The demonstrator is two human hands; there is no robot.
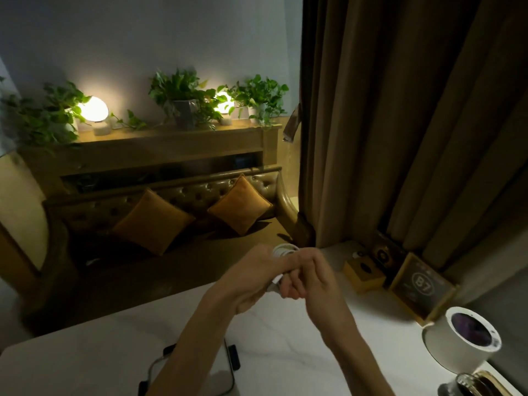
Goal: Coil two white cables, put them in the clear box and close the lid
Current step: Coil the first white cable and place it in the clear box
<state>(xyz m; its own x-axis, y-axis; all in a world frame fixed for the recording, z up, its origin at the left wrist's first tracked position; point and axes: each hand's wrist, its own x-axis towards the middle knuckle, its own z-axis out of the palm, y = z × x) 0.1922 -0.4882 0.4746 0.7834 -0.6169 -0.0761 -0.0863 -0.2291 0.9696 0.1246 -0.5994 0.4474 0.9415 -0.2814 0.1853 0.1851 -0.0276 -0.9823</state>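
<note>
Clear rectangular plastic box (224,374) with black latches is lying on the glossy white table (85,364), partly under the left forearm. Left hand (248,278), raised over the table, is gripping the smooth white coiled cable (284,249). Right hand (311,281), fingers curled together, is pinching the cable's lower end.

A white cable (285,249) is sitting coiled in tight loops, raised above the counter (285,352). A clear box (225,374) with black latches is lying near the counter's front edge.
</note>
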